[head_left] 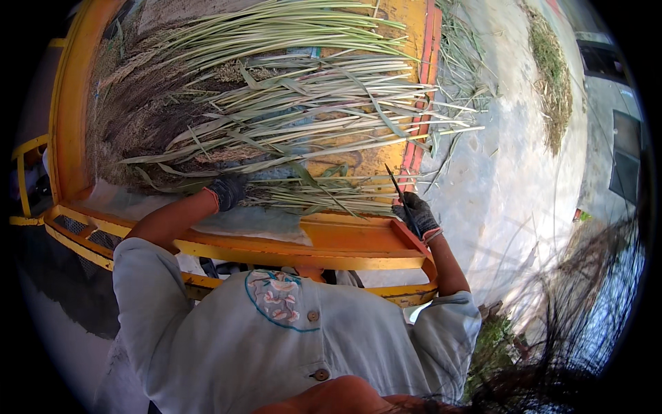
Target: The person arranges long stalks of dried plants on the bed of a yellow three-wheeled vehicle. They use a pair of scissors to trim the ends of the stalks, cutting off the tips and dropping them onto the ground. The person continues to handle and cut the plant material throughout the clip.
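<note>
Near bundle of cut stalks: lies on the close side of the orange metal bed, just ahead of the person's body. Long axis runs left-right, roughly parallel to the yellow rail.

Key relation: the bundle spans the gap between the hands. Left hand, gloved, is at its left, leafy end and looks to be touching it; fingers are hidden, so can't tell if they're closed on it. Right hand, also gloved, is by the bare stalk ends on the right, closed round a dark blade. Blade points up and slightly left, crossing the stalk line rather than running along it. Can't tell if it touches the stalks. So: left hand nearer the leafy end, right hand nearer the butts.

Farther out, same axis: a middle pile with butts overhanging the red edge strip, then greener stalks beyond. Brown seed heads sit left.

Surface: scuffed paint, with a pale sheet under the left forearm.

Room: pale ground to the right, with loose leaves near the bed and a strip of dry litter farther off.
</note>
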Action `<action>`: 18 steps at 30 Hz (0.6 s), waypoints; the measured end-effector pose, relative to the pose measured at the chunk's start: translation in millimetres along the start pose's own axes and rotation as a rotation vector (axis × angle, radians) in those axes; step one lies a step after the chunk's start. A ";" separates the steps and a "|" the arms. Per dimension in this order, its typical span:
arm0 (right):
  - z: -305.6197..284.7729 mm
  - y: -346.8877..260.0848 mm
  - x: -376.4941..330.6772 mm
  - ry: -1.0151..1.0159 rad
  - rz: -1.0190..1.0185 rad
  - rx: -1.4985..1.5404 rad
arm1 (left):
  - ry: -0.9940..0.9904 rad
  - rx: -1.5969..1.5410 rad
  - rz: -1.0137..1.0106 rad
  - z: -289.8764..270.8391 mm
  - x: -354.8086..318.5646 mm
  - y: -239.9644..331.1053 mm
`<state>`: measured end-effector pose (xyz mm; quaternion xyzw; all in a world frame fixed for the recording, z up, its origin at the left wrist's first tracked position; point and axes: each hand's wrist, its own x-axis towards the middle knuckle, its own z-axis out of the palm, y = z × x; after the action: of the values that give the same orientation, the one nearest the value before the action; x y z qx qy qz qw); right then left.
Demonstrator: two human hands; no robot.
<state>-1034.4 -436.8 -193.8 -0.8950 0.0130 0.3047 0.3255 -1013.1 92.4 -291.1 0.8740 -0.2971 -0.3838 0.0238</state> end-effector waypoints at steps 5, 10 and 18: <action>-8.7 -26.8 -0.4 0.001 0.016 0.178 | -0.052 0.200 0.068 -75.4 6.1 43.1; -4.2 -4.9 4.0 -0.083 0.066 0.176 | 0.313 -0.164 0.111 -37.6 70.8 91.1; -7.6 0.2 -2.2 0.087 0.345 0.453 | 0.406 -0.143 0.182 3.3 138.4 108.6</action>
<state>-1032.2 -441.8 -188.1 -0.7964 0.2466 0.3060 0.4595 -996.6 -70.6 -355.0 0.8990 -0.3359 -0.2165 0.1793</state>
